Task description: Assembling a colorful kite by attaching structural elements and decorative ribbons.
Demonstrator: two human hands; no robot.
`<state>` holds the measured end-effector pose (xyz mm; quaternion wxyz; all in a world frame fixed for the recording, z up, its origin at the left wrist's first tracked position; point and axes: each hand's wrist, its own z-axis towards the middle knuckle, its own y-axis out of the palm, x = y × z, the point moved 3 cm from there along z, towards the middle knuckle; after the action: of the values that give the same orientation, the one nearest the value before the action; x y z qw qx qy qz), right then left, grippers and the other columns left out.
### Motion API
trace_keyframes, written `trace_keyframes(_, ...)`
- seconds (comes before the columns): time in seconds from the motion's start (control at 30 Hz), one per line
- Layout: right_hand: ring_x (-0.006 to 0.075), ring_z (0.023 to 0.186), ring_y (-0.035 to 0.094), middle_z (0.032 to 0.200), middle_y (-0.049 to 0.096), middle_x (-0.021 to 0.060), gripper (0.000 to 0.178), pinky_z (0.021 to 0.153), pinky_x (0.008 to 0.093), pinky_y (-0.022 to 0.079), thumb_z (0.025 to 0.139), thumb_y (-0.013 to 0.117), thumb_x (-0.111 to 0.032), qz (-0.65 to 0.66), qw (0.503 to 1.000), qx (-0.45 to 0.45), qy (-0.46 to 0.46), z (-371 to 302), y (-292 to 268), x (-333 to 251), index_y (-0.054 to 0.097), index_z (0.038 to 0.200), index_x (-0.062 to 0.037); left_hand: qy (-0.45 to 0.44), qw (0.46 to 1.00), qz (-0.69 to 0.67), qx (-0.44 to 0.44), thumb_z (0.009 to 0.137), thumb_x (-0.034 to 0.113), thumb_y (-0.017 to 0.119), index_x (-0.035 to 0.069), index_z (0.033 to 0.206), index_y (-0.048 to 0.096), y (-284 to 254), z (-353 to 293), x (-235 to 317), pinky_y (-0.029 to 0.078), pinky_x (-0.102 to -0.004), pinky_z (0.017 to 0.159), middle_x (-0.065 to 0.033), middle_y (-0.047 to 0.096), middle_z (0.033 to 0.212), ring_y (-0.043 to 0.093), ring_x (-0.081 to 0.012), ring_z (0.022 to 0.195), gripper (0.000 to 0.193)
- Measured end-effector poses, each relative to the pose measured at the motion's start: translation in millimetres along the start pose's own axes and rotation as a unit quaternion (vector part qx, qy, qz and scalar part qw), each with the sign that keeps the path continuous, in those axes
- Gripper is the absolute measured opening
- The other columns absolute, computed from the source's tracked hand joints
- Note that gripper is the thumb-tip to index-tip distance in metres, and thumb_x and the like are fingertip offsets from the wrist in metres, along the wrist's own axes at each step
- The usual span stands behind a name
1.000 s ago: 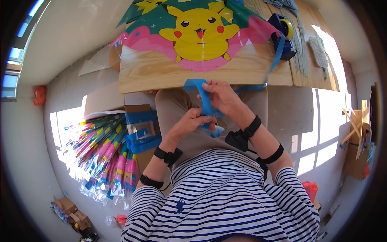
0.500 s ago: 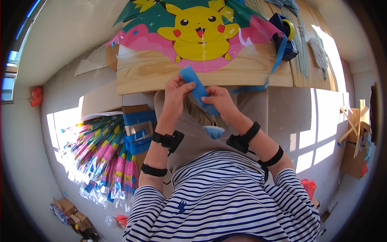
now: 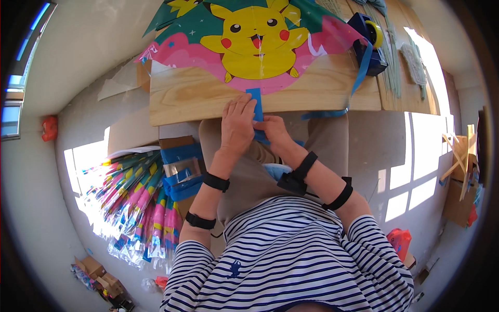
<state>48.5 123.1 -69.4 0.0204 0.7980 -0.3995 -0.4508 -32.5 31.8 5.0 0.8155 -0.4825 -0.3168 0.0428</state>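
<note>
A blue plastic strip (image 3: 258,109) runs over the near table edge, its upper end just touching or beside the lower pink border of a printed kite sheet (image 3: 249,52); I cannot tell which. My left hand (image 3: 237,125) lies over the strip with its fingers stretched out, pressing it to the wood at the edge; its thumb is hidden. Just to the right and lower, my right hand (image 3: 275,130) pinches the strip between thumb and fingers. The strip's lower part hangs toward my lap. The kite shows a yellow cartoon figure on green and pink.
A dark blue tape dispenser (image 3: 375,65) stands on the table (image 3: 182,93) at right, beside thin pale sticks (image 3: 390,73). A blue ribbon (image 3: 359,78) hangs nearby. At left are a pile of colourful folded kites (image 3: 135,197) and a box of blue strips (image 3: 182,171).
The blue strip has gone from being held above my lap by both hands to upright against the table edge. My left hand has turned palm down over it.
</note>
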Motion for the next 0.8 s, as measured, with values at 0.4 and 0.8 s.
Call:
trace_keyframes(0.4, 0.0149, 0.080, 0.063, 0.091, 0.069, 0.0093, 0.014, 0.072, 0.0293, 0.050, 0.087, 0.063, 0.000, 0.014, 0.999, 0.028, -0.012, -6, 4, -2, 0.070, 0.096, 0.0088, 0.029, 0.998, 0.040, -0.033, 0.079, -0.001, 0.058, -0.003, 0.126, 0.060, 21, 1, 0, 0.029, -0.0510, 0.115, -0.0165, 0.055, 0.138, 0.046, -0.0340, 0.134, 0.046)
trace_keyframes(0.8, 0.0141, 0.082, 0.062, 0.092, 0.070, 0.0091, 0.014, 0.073, 0.0289, 0.049, 0.087, 0.065, -0.001, 0.003, 1.000, 0.019, -0.024, -8, 3, -2, 0.070, 0.097, 0.0084, 0.023, 0.998, 0.043, -0.028, 0.080, 0.000, 0.058, -0.004, 0.127, 0.059, 23, 0, 2, 0.028, -0.0514, 0.116, -0.0168, 0.056, 0.137, 0.047, -0.0346, 0.133, 0.046)
